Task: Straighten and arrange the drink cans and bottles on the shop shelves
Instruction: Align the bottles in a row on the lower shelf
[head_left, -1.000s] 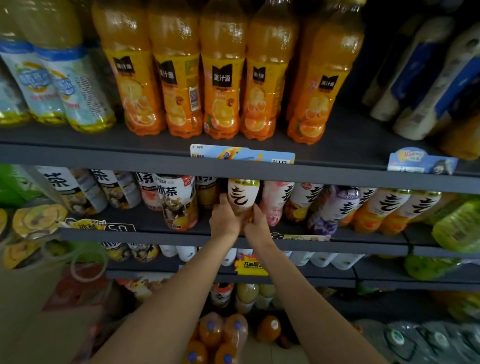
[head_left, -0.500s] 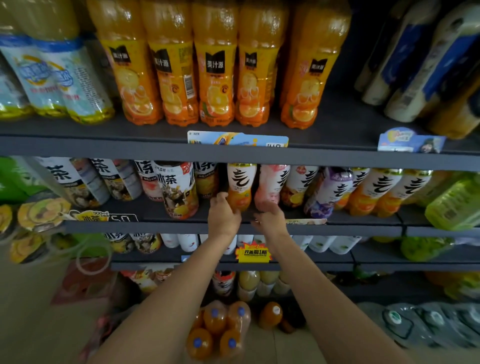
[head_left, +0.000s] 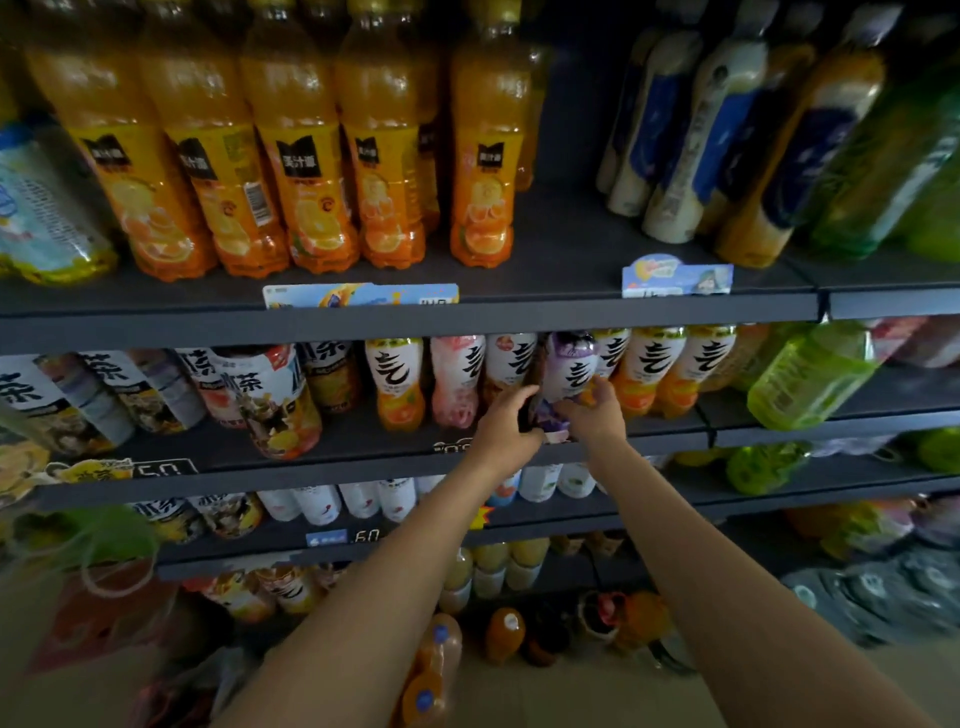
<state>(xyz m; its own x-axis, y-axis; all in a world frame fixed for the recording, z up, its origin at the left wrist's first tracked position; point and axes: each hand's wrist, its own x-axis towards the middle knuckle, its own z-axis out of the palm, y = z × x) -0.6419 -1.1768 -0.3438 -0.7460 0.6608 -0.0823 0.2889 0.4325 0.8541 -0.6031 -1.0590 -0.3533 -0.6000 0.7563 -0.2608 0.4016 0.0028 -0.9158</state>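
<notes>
While both bare forearms reach up from the bottom of the frame, the left hand (head_left: 506, 423) and the right hand (head_left: 597, 415) close from either side on the lower part of a purple-labelled bottle (head_left: 569, 371) in the second shelf's front row. Left fingers curl round its left flank; right fingers and thumb curl round its right flank, so the bottle is held between both hands. It stands on the second shelf (head_left: 363, 447), leaning slightly left at the top, between a white-labelled bottle (head_left: 511, 364) on its left and a row of orange-bottomed bottles (head_left: 649, 371) on its right. Further left in the same row: a pink bottle (head_left: 457, 382) and an orange one (head_left: 397, 384), both upright. Top shelf (head_left: 571, 306) carries five orange juice bottles (head_left: 311, 171) in a line, with blue-and-white bottles (head_left: 691, 135) well apart to the right. Edges of the view are blurred; lower shelves hard to read.
</notes>
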